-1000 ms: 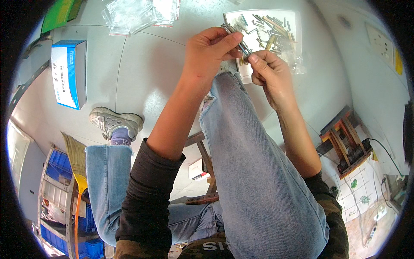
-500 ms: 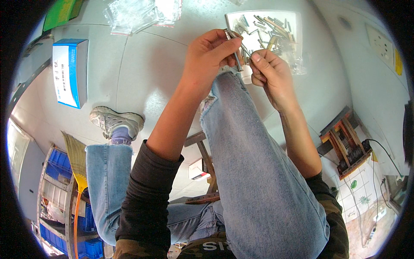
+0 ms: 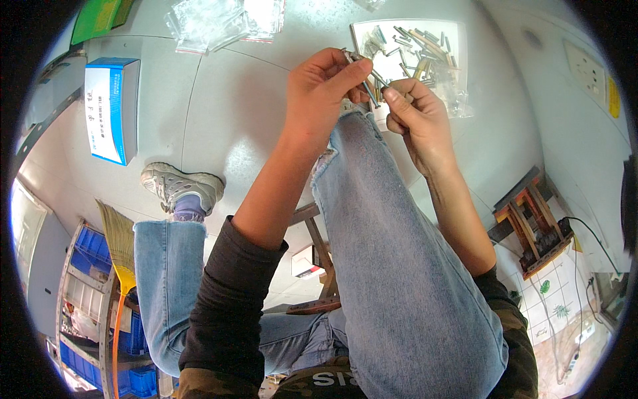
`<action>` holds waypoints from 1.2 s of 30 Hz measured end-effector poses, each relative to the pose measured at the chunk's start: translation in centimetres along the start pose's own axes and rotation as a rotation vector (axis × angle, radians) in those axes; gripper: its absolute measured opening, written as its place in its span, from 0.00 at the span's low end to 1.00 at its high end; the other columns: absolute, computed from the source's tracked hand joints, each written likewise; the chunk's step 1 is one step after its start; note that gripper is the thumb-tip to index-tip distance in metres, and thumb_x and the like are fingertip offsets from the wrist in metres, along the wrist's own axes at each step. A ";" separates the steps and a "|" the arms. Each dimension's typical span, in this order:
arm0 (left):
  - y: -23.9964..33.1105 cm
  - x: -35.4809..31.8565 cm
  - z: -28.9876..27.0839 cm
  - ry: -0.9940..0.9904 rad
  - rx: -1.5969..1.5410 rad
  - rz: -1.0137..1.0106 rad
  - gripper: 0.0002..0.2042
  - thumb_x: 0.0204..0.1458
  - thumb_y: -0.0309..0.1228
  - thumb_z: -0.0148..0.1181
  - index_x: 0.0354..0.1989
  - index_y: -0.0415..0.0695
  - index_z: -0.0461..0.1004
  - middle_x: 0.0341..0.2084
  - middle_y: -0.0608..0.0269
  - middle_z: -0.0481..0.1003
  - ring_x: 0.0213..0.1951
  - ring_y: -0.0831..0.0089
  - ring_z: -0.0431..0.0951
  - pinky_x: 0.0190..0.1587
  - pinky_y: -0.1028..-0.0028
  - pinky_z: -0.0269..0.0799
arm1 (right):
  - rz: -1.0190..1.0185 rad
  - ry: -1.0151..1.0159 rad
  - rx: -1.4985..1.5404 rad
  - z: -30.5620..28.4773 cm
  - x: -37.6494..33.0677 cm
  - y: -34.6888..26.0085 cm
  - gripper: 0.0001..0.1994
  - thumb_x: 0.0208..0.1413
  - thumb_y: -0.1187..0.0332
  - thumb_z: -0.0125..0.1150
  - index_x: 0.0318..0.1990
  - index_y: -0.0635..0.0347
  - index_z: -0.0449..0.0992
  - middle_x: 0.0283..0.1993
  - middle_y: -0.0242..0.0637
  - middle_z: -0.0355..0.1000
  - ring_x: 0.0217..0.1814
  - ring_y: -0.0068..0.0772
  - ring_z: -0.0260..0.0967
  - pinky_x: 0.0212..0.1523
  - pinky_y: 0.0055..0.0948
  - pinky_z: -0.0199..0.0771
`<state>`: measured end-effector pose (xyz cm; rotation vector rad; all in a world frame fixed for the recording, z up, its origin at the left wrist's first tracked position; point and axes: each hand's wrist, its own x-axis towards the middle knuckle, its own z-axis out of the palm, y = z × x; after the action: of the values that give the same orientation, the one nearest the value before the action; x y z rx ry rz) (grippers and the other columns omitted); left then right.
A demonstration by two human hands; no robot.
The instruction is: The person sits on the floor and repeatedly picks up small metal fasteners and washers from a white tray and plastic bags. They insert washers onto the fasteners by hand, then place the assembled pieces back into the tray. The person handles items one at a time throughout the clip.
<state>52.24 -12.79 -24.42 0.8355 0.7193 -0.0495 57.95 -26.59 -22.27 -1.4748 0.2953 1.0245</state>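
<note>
Near one white tray (image 3: 391,65), two hands (image 3: 324,85) pinch at least two slim metal rods (image 3: 372,96).

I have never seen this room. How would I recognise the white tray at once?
Follow the bigger jeans leg up towards the top of the picture, where the right hand partly covers the white tray. Unlike the clear plastic bags further left, it is opaque and scattered with slim metal pieces.
</note>
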 end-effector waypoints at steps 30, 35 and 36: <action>1.1 -0.5 2.3 0.102 0.260 0.121 0.08 0.42 0.28 0.63 0.28 0.37 0.73 0.20 0.66 0.72 0.22 0.84 0.70 0.25 0.85 0.65 | 0.019 -0.113 0.306 -0.1 -1.5 0.5 0.08 0.55 0.66 0.51 0.28 0.60 0.66 0.20 0.24 0.57 0.19 0.13 0.45 0.19 0.16 0.46; 1.2 -0.5 2.8 0.077 0.252 0.189 0.09 0.42 0.28 0.63 0.29 0.37 0.73 0.21 0.66 0.73 0.21 0.84 0.69 0.25 0.85 0.65 | -0.105 -0.029 0.168 0.0 -1.8 0.2 0.06 0.53 0.70 0.54 0.30 0.61 0.66 0.18 0.23 0.56 0.17 0.13 0.45 0.18 0.16 0.45; 1.3 -0.5 2.8 0.074 0.256 0.186 0.09 0.42 0.28 0.63 0.29 0.37 0.73 0.21 0.66 0.73 0.21 0.84 0.69 0.25 0.85 0.65 | -0.134 0.003 0.122 0.1 -1.8 0.2 0.06 0.52 0.70 0.54 0.30 0.61 0.65 0.17 0.23 0.56 0.17 0.13 0.45 0.18 0.16 0.45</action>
<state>53.79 -13.97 -22.02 1.1508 0.7110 0.0578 56.74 -27.21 -21.07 -1.3677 0.2530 0.8822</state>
